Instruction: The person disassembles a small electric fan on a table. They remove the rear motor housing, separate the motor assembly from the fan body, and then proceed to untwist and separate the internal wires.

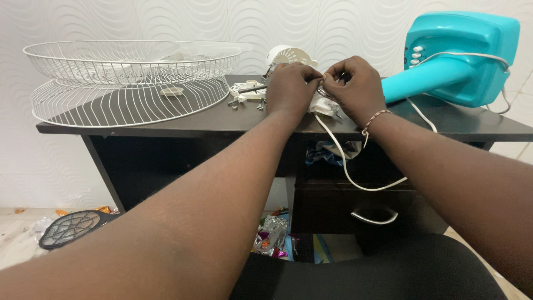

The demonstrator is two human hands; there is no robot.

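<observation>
Wire fan guards [133,78], upper left of the frame: white, thin radial ribs and ring lines.
Plastic fan base and stem [455,61], upper right: turquoise, with a row of white buttons.
Power cord [355,172], centre: white.
Small plastic part [325,105] between the left hand [291,89] and right hand [355,89]: white.
Round vented motor cover [288,55], top centre: white, slotted.
Wooden desk [166,119]: dark brown, nearly black.
Wall [83,22]: white, embossed wavy curves.
Wrist bracelet [373,119]: pink and white beads.
Racket-shaped swatter [69,228], lower left: black mesh grid.
Crumpled wrappers [272,236], bottom centre: silver, pink, orange.
</observation>
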